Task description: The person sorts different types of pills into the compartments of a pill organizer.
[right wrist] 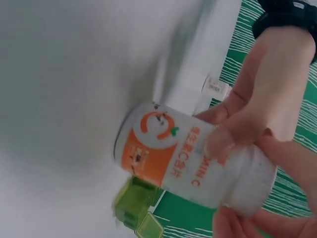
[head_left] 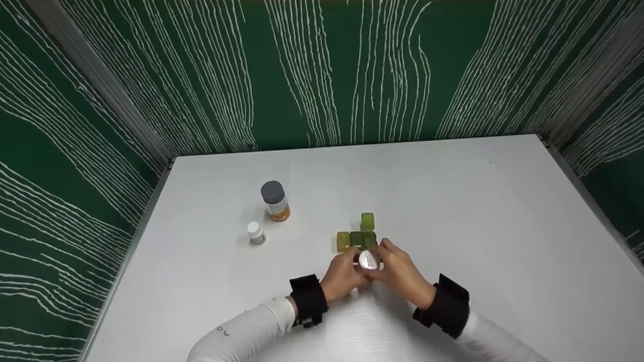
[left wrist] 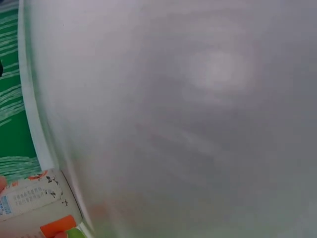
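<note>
Both hands hold one white vitamin C bottle point(right wrist: 193, 153) with an orange label, its capped end point(head_left: 369, 260) facing up in the head view. My left hand point(head_left: 343, 274) grips the bottle's body, its thumb point(right wrist: 221, 143) lying across the printed lettering. With the fingers of my right hand point(head_left: 402, 269) I pinch the white cap point(right wrist: 250, 183) from both sides. Just beyond the hands are several translucent green cubes: a yellowish one point(head_left: 343, 241), a dark one point(head_left: 356, 239) and a lighter one point(head_left: 368, 221) among them. Only part of the bottle point(left wrist: 29, 213) shows in the left wrist view.
Left of the hands stand a small white bottle point(head_left: 256, 233) and a clear jar with a grey lid point(head_left: 274, 200), orange toward its base. The white table point(head_left: 176, 226) is bordered by green panels point(head_left: 342, 75) with white wavy lines at the back and sides.
</note>
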Demonstrator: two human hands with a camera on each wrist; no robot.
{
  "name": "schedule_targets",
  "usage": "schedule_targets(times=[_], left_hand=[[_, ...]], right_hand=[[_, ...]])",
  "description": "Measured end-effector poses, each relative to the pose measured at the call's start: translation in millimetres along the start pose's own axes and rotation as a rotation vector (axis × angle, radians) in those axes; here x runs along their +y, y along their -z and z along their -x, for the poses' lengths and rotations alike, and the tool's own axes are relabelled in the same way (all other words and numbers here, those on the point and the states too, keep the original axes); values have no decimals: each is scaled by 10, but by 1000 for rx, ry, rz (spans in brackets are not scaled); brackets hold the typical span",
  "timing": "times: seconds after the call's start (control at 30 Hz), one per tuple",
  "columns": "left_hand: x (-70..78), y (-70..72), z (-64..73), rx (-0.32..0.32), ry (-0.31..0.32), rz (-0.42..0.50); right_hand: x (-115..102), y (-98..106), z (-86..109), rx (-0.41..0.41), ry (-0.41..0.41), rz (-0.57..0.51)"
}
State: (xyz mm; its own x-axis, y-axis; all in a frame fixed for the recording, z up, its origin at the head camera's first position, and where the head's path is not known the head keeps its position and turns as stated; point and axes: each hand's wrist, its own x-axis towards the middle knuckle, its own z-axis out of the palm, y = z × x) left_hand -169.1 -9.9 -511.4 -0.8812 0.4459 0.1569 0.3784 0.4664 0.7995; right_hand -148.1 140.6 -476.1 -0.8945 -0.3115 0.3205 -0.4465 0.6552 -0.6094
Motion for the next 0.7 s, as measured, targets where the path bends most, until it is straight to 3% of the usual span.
schedule_targets(times=[0.27,0.43,0.53,0.7], left_hand=[[-13,19,-6,-59,-10,85],[-18,26,-18,-73,-43,90],[-19,25,-20,-78,-45,86],[-22,31,-21,-72,-21,76]], right_hand=[[125,229,-78,-269,101,-119],[184,274,-79,-365,107,-255],[165,246,-49,-323,71,-296],[64,103,13,-61,68,-50]])
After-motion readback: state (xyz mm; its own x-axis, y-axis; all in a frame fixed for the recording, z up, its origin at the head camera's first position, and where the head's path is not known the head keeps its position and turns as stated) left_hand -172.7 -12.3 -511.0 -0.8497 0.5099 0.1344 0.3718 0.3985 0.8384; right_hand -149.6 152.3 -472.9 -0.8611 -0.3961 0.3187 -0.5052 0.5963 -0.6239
